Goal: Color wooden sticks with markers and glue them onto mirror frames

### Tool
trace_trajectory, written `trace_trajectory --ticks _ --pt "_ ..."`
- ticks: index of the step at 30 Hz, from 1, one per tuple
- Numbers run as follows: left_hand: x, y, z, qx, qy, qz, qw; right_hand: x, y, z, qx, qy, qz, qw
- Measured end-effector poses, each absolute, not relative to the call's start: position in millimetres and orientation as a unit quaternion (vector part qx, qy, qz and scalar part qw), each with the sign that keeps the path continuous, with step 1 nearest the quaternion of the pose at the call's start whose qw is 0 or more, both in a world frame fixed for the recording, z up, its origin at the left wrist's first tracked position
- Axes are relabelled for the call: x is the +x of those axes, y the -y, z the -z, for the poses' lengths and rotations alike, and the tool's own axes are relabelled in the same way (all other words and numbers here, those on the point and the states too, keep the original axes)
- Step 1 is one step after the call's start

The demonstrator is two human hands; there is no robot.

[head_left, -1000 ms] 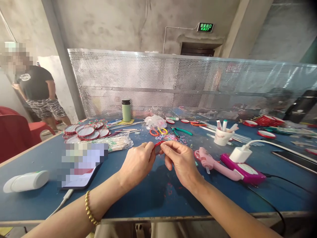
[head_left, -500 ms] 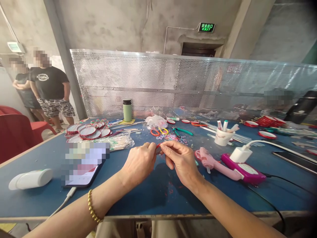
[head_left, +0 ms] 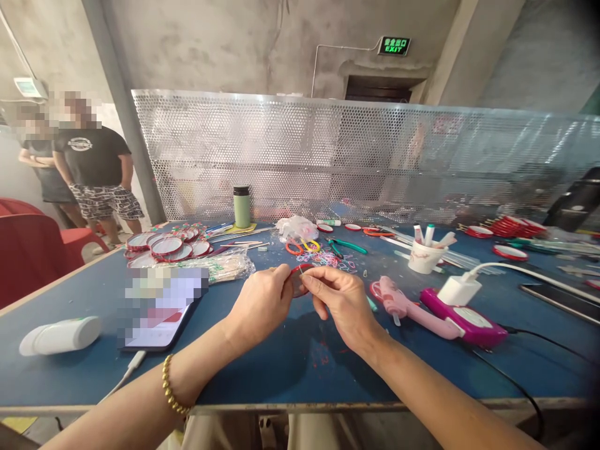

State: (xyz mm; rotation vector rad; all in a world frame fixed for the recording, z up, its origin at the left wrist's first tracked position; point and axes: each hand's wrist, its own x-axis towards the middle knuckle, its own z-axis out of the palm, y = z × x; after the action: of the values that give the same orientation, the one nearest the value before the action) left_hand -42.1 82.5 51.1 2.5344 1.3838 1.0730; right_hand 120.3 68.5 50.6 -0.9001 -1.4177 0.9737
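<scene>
Over the middle of the blue table [head_left: 290,369] my left hand [head_left: 262,306] and my right hand [head_left: 340,300] meet, both pinching a small round red-rimmed disc [head_left: 299,279] between thumbs and fingertips. The disc is tilted so its red rim and dark face show. A gold bead bracelet sits on my left wrist. Behind the hands lies a scatter of small coloured rubber bands [head_left: 328,259].
A phone [head_left: 157,312] and a white case [head_left: 60,334] lie left. Red-rimmed discs [head_left: 164,247], a bag of sticks, a green bottle [head_left: 242,207], pliers, a paper cup [head_left: 423,256], pink glue gun [head_left: 403,303] and charger fill the table. A perforated metal screen stands behind. Two people stand far left.
The red-rimmed disc has turned in my fingers, so more of its round face shows now. Both hands stayed in place. A second person came into view at far left.
</scene>
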Motion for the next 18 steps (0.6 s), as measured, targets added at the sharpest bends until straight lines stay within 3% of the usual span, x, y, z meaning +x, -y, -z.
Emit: trace_trajectory --ticks 18 --pt "-42.4 -84.3 -52.8 0.805 -0.448 -0.37 0.115 120.3 -67.9 -49.5 -0.393 0.599 -0.404 0.569"
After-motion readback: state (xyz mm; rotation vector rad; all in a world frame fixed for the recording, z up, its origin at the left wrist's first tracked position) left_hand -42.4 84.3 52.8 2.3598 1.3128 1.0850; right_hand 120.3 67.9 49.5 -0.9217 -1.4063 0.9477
